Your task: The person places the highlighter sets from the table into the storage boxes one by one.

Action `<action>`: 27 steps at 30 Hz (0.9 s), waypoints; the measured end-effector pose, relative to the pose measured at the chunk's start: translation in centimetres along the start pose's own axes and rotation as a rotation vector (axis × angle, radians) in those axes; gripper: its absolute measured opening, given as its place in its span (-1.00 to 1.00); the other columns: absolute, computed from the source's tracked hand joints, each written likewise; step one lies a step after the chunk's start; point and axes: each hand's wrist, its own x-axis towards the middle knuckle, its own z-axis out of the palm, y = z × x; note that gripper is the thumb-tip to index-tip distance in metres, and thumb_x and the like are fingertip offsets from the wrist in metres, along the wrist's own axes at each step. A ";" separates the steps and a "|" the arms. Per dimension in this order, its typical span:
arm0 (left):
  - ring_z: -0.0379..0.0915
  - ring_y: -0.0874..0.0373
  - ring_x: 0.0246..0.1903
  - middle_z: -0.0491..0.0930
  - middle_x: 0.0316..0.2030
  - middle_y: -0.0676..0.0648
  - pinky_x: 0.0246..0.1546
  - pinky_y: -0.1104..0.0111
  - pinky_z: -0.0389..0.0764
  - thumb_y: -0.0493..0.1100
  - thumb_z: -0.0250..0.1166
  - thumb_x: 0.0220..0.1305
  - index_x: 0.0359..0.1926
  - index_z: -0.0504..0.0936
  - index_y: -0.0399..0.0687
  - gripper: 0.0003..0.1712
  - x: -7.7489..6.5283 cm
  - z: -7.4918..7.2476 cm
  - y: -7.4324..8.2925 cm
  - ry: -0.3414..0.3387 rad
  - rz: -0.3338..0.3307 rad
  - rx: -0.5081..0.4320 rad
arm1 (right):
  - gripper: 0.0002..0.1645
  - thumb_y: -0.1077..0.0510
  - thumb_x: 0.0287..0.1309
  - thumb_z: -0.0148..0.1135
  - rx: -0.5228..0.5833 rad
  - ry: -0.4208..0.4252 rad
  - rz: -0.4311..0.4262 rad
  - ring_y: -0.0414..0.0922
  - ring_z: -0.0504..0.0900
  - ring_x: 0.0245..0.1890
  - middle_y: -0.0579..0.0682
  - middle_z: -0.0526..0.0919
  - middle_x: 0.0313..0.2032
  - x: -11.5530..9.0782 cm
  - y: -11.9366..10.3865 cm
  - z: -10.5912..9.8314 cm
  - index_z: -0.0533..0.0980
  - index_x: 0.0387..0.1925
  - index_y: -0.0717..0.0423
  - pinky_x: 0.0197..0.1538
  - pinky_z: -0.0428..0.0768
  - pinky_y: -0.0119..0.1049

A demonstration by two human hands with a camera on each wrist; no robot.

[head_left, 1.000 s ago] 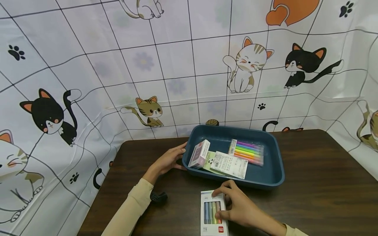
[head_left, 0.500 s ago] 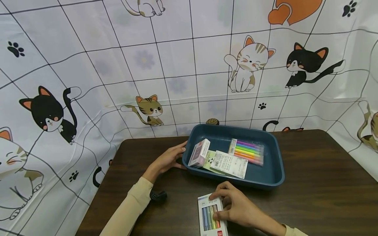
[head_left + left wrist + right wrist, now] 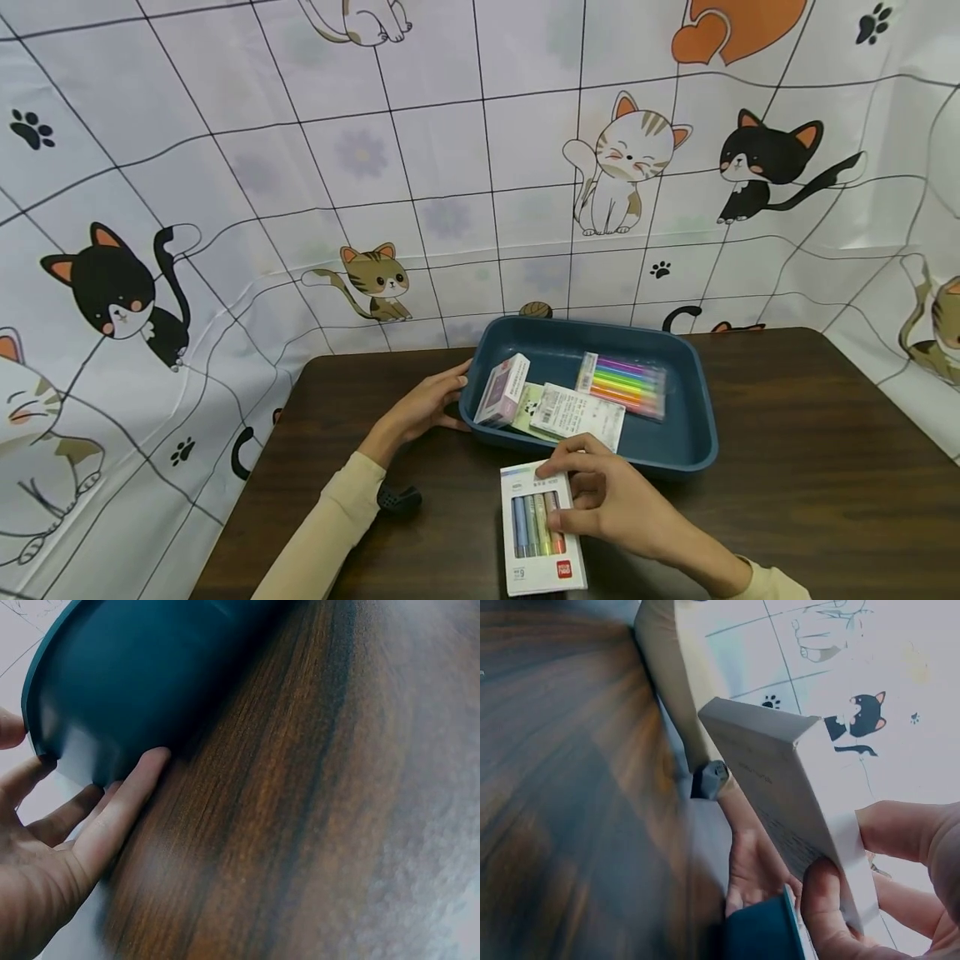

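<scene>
In the head view my right hand (image 3: 618, 504) pinches a flat white box (image 3: 543, 575) with a window showing slim coloured sticks, pens or crayons. Its fingers and thumb grip the right edge. The right wrist view shows the white box (image 3: 772, 772) tilted and raised off the table. A blue plastic bin (image 3: 667, 450) stands just beyond it. Against the bin's left end rests my left hand (image 3: 420, 412). In the left wrist view its fingers (image 3: 120, 814) lie nearly straight along the bin's outer wall (image 3: 150, 690).
Inside the bin lie a small pinkish box (image 3: 504, 392), a green packet (image 3: 528, 404), a white labelled packet (image 3: 581, 417) and a clear pack of rainbow-coloured pens (image 3: 622, 383). The dark wooden table (image 3: 787, 467) meets a cat-print sheet (image 3: 450, 150) behind.
My right hand has lifted the white box and carried it slightly forward toward the bin's front edge. The left hand and the bin have stayed in place.
</scene>
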 end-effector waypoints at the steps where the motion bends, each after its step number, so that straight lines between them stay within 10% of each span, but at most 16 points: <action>1: 0.23 -0.12 0.39 0.23 0.48 -0.10 -0.07 -0.17 0.61 0.05 -0.02 0.64 0.62 0.11 0.23 -0.37 0.0 0.0 0.0 0.000 0.000 -0.001 | -0.47 0.24 0.15 0.52 -0.007 0.010 -0.008 0.10 0.67 -0.18 0.21 0.26 0.19 0.0 0.0 -0.1 0.57 0.14 0.23 -0.17 0.71 -0.20; 27: 0.23 -0.14 0.38 0.20 0.49 -0.11 -0.07 -0.18 0.61 0.04 -0.04 0.65 0.62 0.10 0.24 -0.37 0.1 0.0 0.1 -0.003 0.000 0.005 | -0.45 0.33 0.04 0.56 -0.101 0.386 -0.100 0.10 0.68 -0.17 0.15 0.22 0.26 0.6 -0.3 -3.0 0.60 0.11 0.20 -0.16 0.71 -0.20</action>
